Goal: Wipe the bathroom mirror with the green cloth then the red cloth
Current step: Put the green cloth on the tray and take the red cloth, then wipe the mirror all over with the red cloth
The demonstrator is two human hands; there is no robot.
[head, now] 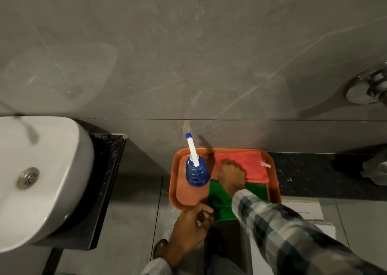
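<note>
An orange tray (274, 182) sits on a black ledge against the wall. A folded red cloth (251, 166) lies at the tray's back right. A green cloth (219, 205) lies in front of it and hangs over the tray's near rim. My right hand (231, 176) reaches over the green cloth, its fingers bent down onto the left part of the red cloth. My left hand (189, 224) is curled at the tray's near rim, thumb touching the green cloth's left edge. No mirror is in view.
A blue spray bottle (196, 173) with a white nozzle stands on the tray's left side. A white basin (52, 170) on a black counter is at left. A chrome tap fitting (370, 88) is on the grey wall at right. Grey floor tiles lie below.
</note>
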